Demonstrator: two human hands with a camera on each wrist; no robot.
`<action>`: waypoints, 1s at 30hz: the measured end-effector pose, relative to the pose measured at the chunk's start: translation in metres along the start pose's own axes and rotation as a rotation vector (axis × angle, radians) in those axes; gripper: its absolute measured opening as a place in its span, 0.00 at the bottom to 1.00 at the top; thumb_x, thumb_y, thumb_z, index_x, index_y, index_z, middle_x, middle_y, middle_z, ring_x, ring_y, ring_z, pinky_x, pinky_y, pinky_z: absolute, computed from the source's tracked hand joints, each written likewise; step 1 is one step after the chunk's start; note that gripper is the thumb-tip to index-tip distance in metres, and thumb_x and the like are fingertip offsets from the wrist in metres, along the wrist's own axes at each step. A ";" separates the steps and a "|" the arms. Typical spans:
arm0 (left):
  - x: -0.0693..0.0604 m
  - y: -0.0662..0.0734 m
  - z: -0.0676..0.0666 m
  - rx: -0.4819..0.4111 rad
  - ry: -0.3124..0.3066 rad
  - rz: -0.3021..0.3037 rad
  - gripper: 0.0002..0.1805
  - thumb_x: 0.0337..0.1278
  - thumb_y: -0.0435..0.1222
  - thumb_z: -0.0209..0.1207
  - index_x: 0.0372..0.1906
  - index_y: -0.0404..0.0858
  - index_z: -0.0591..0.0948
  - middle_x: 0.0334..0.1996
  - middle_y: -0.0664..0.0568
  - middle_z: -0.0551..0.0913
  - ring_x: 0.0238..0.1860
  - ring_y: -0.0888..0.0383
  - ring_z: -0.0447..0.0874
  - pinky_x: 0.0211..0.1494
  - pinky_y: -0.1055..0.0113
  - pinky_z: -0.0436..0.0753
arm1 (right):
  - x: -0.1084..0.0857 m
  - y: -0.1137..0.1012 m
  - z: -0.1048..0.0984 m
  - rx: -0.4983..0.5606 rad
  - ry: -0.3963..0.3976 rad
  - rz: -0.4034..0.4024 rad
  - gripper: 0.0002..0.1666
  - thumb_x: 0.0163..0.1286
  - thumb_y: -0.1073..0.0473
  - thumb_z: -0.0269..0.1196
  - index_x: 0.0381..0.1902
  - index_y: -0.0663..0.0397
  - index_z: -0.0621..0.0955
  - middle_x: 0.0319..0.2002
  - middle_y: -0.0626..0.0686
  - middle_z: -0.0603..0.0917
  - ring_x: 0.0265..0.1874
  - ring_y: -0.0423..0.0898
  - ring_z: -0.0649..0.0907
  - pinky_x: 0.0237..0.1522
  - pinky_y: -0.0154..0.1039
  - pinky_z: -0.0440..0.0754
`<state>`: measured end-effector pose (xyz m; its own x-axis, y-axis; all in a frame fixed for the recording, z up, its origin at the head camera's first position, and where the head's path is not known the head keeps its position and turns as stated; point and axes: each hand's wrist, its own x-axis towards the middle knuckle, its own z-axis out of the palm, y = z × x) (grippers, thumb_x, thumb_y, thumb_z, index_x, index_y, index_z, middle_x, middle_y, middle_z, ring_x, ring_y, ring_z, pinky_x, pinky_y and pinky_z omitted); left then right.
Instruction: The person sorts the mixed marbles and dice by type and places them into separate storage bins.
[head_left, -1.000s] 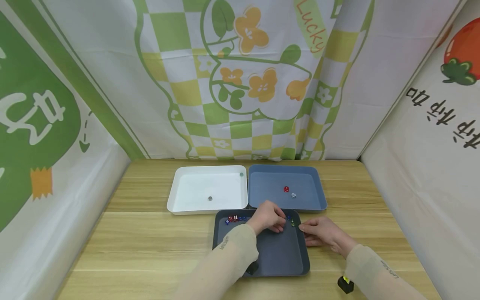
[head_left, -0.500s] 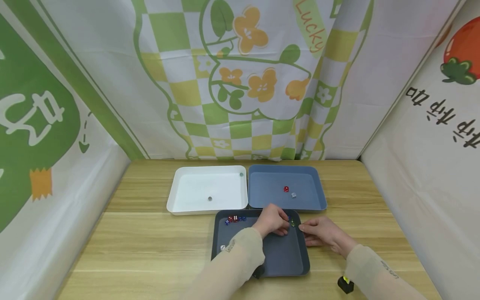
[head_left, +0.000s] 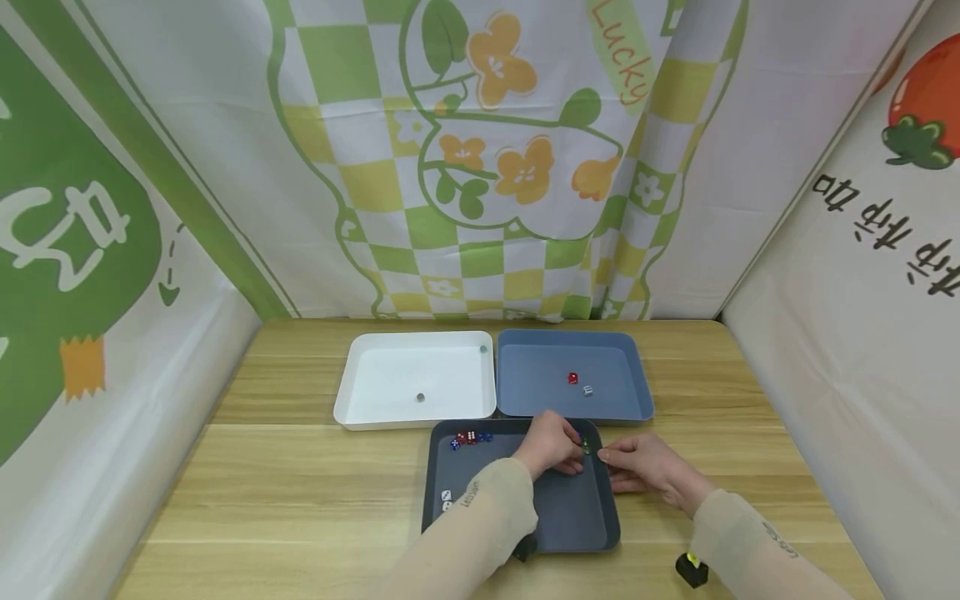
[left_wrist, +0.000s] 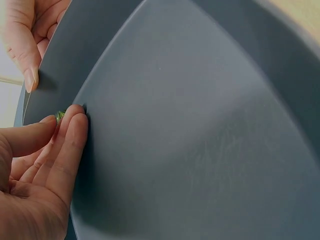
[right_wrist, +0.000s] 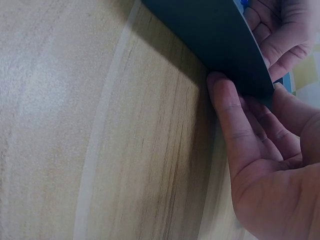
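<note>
In the head view the left hand (head_left: 551, 444) reaches into the back right part of the dark tray (head_left: 573, 512). Its thumb and fingertips pinch a small green piece (left_wrist: 60, 116), seen in the left wrist view beside the tray wall. At the tray's right side, the right hand (head_left: 651, 467) grips the rim, thumb on top and fingers against the outer wall (right_wrist: 210, 40) in the right wrist view. Red and blue dice (head_left: 471, 437) lie in the tray's back left corner, white dice (head_left: 446, 496) by its left wall. The left forearm hides part of the tray.
Behind stand a white tray (head_left: 390, 375) with two small pieces and a blue tray (head_left: 536, 375) holding a red die (head_left: 573, 378) and a clear one (head_left: 588, 390). A small black object (head_left: 692, 570) is near the right sleeve. Curtains surround the wooden table (head_left: 285, 483).
The left hand has moved slightly right, closer to the green piece, and its forearm has shifted right, uncovering white dice by the left wall. The right hand has stayed at the rim.
</note>
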<state>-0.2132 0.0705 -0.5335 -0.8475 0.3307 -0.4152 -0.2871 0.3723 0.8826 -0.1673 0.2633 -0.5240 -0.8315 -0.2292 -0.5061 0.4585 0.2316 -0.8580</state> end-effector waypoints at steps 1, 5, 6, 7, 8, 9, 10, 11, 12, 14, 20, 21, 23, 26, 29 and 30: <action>0.000 0.000 0.001 -0.002 0.001 -0.007 0.08 0.55 0.20 0.67 0.41 0.26 0.85 0.23 0.44 0.86 0.24 0.49 0.90 0.26 0.62 0.90 | 0.000 0.000 0.000 -0.001 0.000 0.000 0.23 0.75 0.57 0.64 0.57 0.74 0.81 0.43 0.62 0.89 0.40 0.51 0.90 0.45 0.47 0.91; -0.001 0.001 0.003 0.006 0.008 -0.010 0.07 0.55 0.19 0.67 0.39 0.27 0.85 0.23 0.43 0.87 0.24 0.50 0.90 0.26 0.62 0.90 | 0.000 0.002 0.000 -0.002 0.000 -0.002 0.23 0.76 0.57 0.64 0.57 0.74 0.81 0.43 0.63 0.89 0.40 0.51 0.90 0.45 0.47 0.91; -0.002 0.002 0.003 0.004 0.009 -0.008 0.07 0.55 0.19 0.67 0.39 0.27 0.85 0.22 0.42 0.87 0.24 0.49 0.90 0.26 0.62 0.90 | 0.000 0.002 0.000 -0.003 -0.001 -0.002 0.23 0.76 0.57 0.64 0.57 0.74 0.81 0.43 0.63 0.89 0.40 0.51 0.90 0.45 0.47 0.91; -0.002 0.002 0.004 0.003 0.009 -0.005 0.07 0.55 0.19 0.66 0.39 0.27 0.85 0.22 0.42 0.87 0.25 0.48 0.91 0.26 0.62 0.90 | 0.000 0.002 0.000 -0.004 -0.001 -0.003 0.23 0.76 0.58 0.63 0.57 0.75 0.80 0.43 0.63 0.89 0.40 0.51 0.90 0.45 0.48 0.91; -0.003 0.003 0.004 -0.001 0.009 0.000 0.07 0.54 0.18 0.66 0.39 0.26 0.85 0.22 0.41 0.87 0.25 0.48 0.91 0.26 0.62 0.90 | 0.000 0.003 -0.001 -0.006 -0.003 -0.004 0.24 0.76 0.58 0.63 0.57 0.75 0.80 0.43 0.63 0.89 0.40 0.51 0.90 0.45 0.48 0.91; -0.003 0.003 0.005 -0.001 0.010 0.003 0.07 0.55 0.18 0.66 0.39 0.26 0.85 0.22 0.41 0.87 0.25 0.47 0.91 0.26 0.62 0.90 | 0.000 0.003 -0.001 -0.007 -0.002 -0.004 0.24 0.76 0.58 0.63 0.57 0.75 0.80 0.43 0.62 0.89 0.40 0.51 0.90 0.45 0.48 0.91; -0.003 0.003 0.005 -0.004 0.011 0.005 0.07 0.55 0.18 0.65 0.39 0.26 0.85 0.22 0.41 0.87 0.26 0.47 0.91 0.26 0.62 0.90 | 0.000 0.003 -0.001 -0.008 -0.001 -0.003 0.24 0.76 0.58 0.63 0.58 0.75 0.80 0.43 0.62 0.89 0.40 0.51 0.90 0.45 0.48 0.91; -0.003 0.003 0.006 -0.009 0.013 0.005 0.07 0.55 0.18 0.65 0.38 0.26 0.85 0.22 0.41 0.87 0.26 0.47 0.91 0.26 0.62 0.91 | 0.000 0.003 -0.001 -0.008 -0.002 -0.001 0.24 0.76 0.58 0.63 0.58 0.75 0.80 0.43 0.62 0.89 0.41 0.51 0.90 0.45 0.48 0.91; -0.003 0.003 0.006 -0.010 0.017 0.006 0.07 0.55 0.18 0.65 0.38 0.26 0.85 0.22 0.41 0.87 0.26 0.47 0.91 0.26 0.62 0.91 | 0.000 0.003 -0.001 -0.008 -0.002 0.000 0.24 0.76 0.57 0.63 0.58 0.75 0.80 0.43 0.62 0.89 0.41 0.51 0.90 0.45 0.48 0.91; -0.003 0.003 0.006 -0.013 0.025 0.005 0.06 0.55 0.18 0.65 0.38 0.26 0.85 0.22 0.41 0.87 0.25 0.47 0.91 0.26 0.62 0.91 | 0.000 0.002 -0.001 -0.008 -0.005 0.001 0.24 0.76 0.57 0.63 0.59 0.75 0.79 0.44 0.62 0.89 0.41 0.51 0.90 0.45 0.48 0.91; -0.001 0.002 0.006 -0.017 0.056 0.002 0.06 0.55 0.18 0.65 0.38 0.25 0.85 0.22 0.43 0.86 0.24 0.49 0.90 0.25 0.62 0.90 | -0.001 0.002 -0.001 0.001 -0.018 -0.001 0.25 0.76 0.57 0.63 0.59 0.75 0.79 0.44 0.61 0.89 0.41 0.51 0.90 0.45 0.47 0.91; -0.001 0.002 0.006 -0.015 0.061 0.003 0.06 0.55 0.18 0.65 0.38 0.25 0.85 0.22 0.44 0.86 0.23 0.49 0.90 0.25 0.62 0.90 | -0.001 0.001 -0.001 0.002 -0.019 -0.002 0.25 0.76 0.57 0.63 0.59 0.75 0.79 0.44 0.61 0.89 0.41 0.51 0.90 0.45 0.47 0.91; 0.000 0.002 0.006 -0.007 0.069 0.010 0.05 0.55 0.18 0.65 0.37 0.26 0.86 0.21 0.45 0.85 0.22 0.50 0.90 0.24 0.63 0.90 | -0.001 0.001 -0.001 0.005 -0.021 -0.001 0.24 0.76 0.58 0.63 0.59 0.75 0.79 0.43 0.61 0.89 0.41 0.51 0.90 0.45 0.47 0.91; 0.001 0.003 0.007 0.007 0.075 0.014 0.05 0.54 0.19 0.66 0.35 0.27 0.86 0.21 0.45 0.85 0.21 0.51 0.89 0.23 0.64 0.89 | -0.001 0.001 -0.001 0.008 -0.019 0.000 0.24 0.76 0.58 0.63 0.59 0.74 0.80 0.43 0.60 0.89 0.41 0.51 0.90 0.45 0.47 0.91; 0.001 0.003 0.009 0.026 0.072 0.016 0.04 0.54 0.19 0.66 0.35 0.27 0.86 0.21 0.45 0.85 0.21 0.52 0.89 0.23 0.64 0.89 | -0.001 0.001 -0.001 0.010 -0.021 -0.002 0.24 0.76 0.58 0.63 0.59 0.74 0.80 0.44 0.61 0.89 0.41 0.51 0.90 0.45 0.48 0.91; 0.001 0.003 0.010 0.033 0.070 0.014 0.04 0.54 0.19 0.66 0.35 0.27 0.86 0.21 0.45 0.85 0.21 0.52 0.89 0.23 0.64 0.89 | -0.001 0.001 -0.001 0.010 -0.022 -0.004 0.24 0.76 0.57 0.63 0.59 0.74 0.79 0.44 0.62 0.89 0.41 0.51 0.90 0.45 0.48 0.91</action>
<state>-0.2111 0.0806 -0.5332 -0.8805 0.2753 -0.3858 -0.2615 0.3968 0.8799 -0.1659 0.2648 -0.5242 -0.8261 -0.2505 -0.5048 0.4588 0.2211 -0.8606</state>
